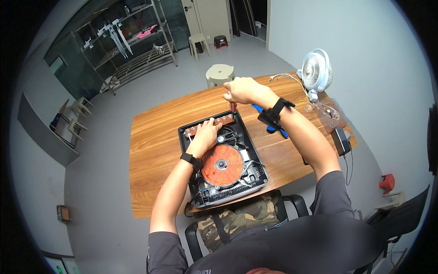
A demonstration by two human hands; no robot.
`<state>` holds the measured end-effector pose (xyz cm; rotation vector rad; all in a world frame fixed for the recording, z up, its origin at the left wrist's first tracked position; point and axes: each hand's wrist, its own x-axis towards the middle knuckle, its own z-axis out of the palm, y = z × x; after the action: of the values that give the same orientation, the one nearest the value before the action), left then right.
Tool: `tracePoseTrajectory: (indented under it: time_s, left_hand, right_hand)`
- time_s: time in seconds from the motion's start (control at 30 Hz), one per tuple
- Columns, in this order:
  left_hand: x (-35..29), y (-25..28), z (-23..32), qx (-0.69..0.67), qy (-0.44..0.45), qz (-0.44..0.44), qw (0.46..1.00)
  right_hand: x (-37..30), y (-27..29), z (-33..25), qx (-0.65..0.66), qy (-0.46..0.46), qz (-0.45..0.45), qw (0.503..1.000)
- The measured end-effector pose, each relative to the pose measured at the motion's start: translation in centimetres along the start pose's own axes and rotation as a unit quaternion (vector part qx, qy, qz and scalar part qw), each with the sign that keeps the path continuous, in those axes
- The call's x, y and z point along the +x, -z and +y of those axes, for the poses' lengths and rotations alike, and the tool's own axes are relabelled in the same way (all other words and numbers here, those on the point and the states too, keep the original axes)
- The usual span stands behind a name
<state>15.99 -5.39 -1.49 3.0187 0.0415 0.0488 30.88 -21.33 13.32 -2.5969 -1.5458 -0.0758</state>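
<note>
An opened induction cooker (258, 169) lies on the wooden table, its round copper coil (222, 165) exposed. Across its far end runs a narrow orange circuit board (224, 120) with several small silvery parts. The fingers of my left hand (206, 135) lie spread over the middle of this board, pressing on it and holding nothing. Above the board's right end, my right hand (242, 91) is closed around a screwdriver (233, 108) with a reddish handle, held upright. Its tip is too small to make out. Black wiring sits between board and coil.
Right of the cooker lies a blue and black item (277, 131). A white fan (315, 72), a clear plastic bag (329, 114) and a black box with cables (340, 140) line the table's right side. A stool (219, 73) stands beyond the far edge.
</note>
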Motion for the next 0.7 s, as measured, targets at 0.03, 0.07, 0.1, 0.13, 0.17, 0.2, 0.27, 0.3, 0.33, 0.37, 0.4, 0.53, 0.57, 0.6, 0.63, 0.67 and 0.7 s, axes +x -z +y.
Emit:
tracePoseTrajectory:
  time_s: [0.03, 0.07, 0.1, 0.13, 0.17, 0.2, 0.27, 0.3, 0.33, 0.37, 0.4, 0.53, 0.57, 0.6, 0.63, 0.67, 0.7]
  left_hand:
    - [0.1, 0.2, 0.1, -0.006, 0.001, -0.005, 1.000]
    - [0.1, 0.3, 0.1, -0.012, 0.003, -0.012, 1.000]
    - [0.0, 0.4, 0.0, -0.018, 0.004, -0.018, 1.000]
    - [0.0, -0.1, -0.2, -0.005, -0.006, -0.001, 1.000]
    - [0.0, -0.4, -0.3, 0.007, -0.016, 0.017, 1.000]
    - [0.0, -0.7, -0.5, 0.020, -0.026, 0.035, 0.999]
    - [0.1, -0.2, 0.0, 0.006, -0.005, 0.004, 1.000]
    - [0.1, 0.2, 0.2, 0.000, 0.006, -0.012, 1.000]
    - [0.2, -0.4, 0.0, 0.006, -0.006, 0.005, 1.000]
    - [0.2, -0.8, -0.3, 0.014, -0.015, 0.022, 1.000]
    - [0.2, -1.1, -0.7, 0.022, -0.025, 0.039, 0.999]
    - [0.3, -1.2, -0.7, 0.018, -0.018, 0.018, 1.000]
    - [0.3, -0.7, -0.4, 0.014, -0.008, 0.003, 1.000]
    - [0.3, -0.4, -0.2, 0.010, 0.001, -0.013, 1.000]
    - [0.2, -0.4, -0.3, 0.011, -0.002, -0.009, 1.000]
    - [0.1, -0.4, -0.3, 0.012, -0.006, -0.005, 1.000]
    - [0.1, -0.4, -0.3, 0.012, -0.009, -0.001, 1.000]
  right_hand:
    - [0.1, 0.0, -0.2, -0.015, -0.004, 0.003, 1.000]
    - [0.1, 0.0, -0.6, -0.029, -0.016, 0.014, 0.999]
    - [0.1, 0.1, -0.7, -0.028, -0.022, 0.002, 0.999]
    - [0.1, 0.2, -0.8, -0.026, -0.029, -0.010, 0.999]
    - [0.1, 0.4, -0.8, -0.025, -0.036, -0.021, 0.999]
    - [0.1, 0.4, -0.8, -0.020, -0.037, -0.016, 0.999]
    - [-0.1, 0.2, -0.5, -0.007, -0.041, -0.006, 0.999]
    - [-0.1, 0.2, -0.4, 0.003, -0.029, -0.007, 1.000]
    - [-0.1, 0.2, -0.2, 0.012, -0.018, -0.008, 1.000]
    - [-0.1, 0.2, -0.3, 0.021, -0.005, -0.008, 1.000]
    - [0.1, 0.1, -0.2, 0.021, -0.002, -0.003, 1.000]
    - [0.5, 0.0, -0.3, -0.013, -0.025, -0.023, 0.999]
    - [0.5, 0.3, -0.6, -0.029, -0.038, -0.037, 0.998]
    - [0.4, 0.5, -0.7, -0.035, -0.045, -0.041, 0.998]
    - [0.4, 0.6, -0.8, -0.040, -0.051, -0.046, 0.997]
    - [0.3, 0.7, -0.9, -0.046, -0.057, -0.051, 0.996]
    - [0.2, 0.5, -0.9, -0.040, -0.056, -0.030, 0.997]
